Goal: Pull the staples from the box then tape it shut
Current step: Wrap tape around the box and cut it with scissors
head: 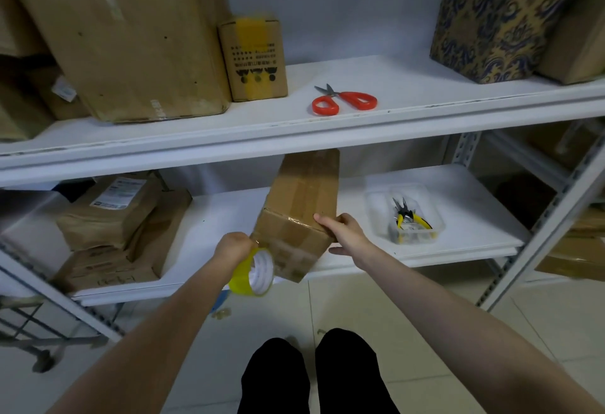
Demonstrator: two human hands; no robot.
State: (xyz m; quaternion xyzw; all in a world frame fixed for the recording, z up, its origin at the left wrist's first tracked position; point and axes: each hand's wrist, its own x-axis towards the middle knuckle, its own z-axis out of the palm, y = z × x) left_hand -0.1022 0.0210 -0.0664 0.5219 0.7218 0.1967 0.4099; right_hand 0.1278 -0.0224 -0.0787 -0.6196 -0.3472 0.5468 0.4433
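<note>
A long brown cardboard box point(302, 197) lies on the lower white shelf point(458, 243), its near end jutting over the front edge. Clear tape runs along its top seam and down the near face. My right hand point(340, 230) grips the box's near right corner, fingers on top and thumb below. My left hand point(234, 246) holds a yellow tape roll point(253, 276) against the box's near left corner. Yellow-handled pliers point(409, 217) lie in a clear plastic tray point(435, 214) to the right of the box.
Red-handled scissors point(343, 101) lie on the upper shelf point(425, 86), between brown cartons point(131, 40) on the left and a patterned box point(491, 30) on the right. Stacked parcels point(111, 227) fill the lower shelf's left. A wire cart point(32, 331) stands at the lower left.
</note>
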